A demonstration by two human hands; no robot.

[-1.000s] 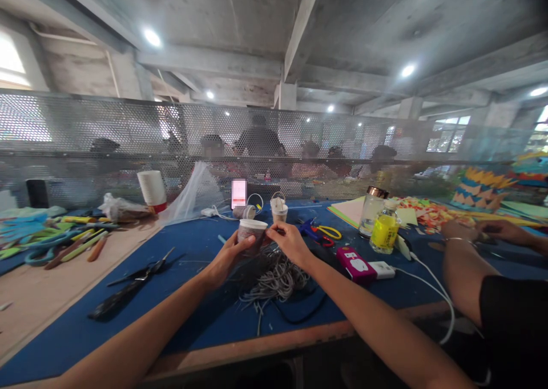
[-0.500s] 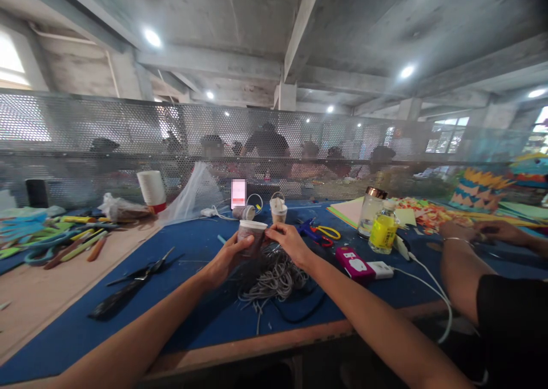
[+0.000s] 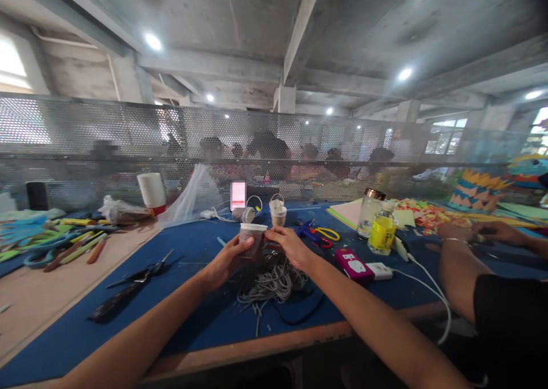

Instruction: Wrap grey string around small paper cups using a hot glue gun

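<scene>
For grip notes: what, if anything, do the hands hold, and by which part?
Left hand: a greyish, white-rimmed, round cup, by its side. Right hand: near the cup's rim; any hold is unclear.

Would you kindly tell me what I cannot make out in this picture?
Head view:
Cup's inner bottom: hidden by its near wall.
Left hand's far fingers: hidden behind the cup.
Anything in the right hand: hidden by its fingers.
Lit phone's text: too small.
Co-worker: cut off by right edge.
</scene>
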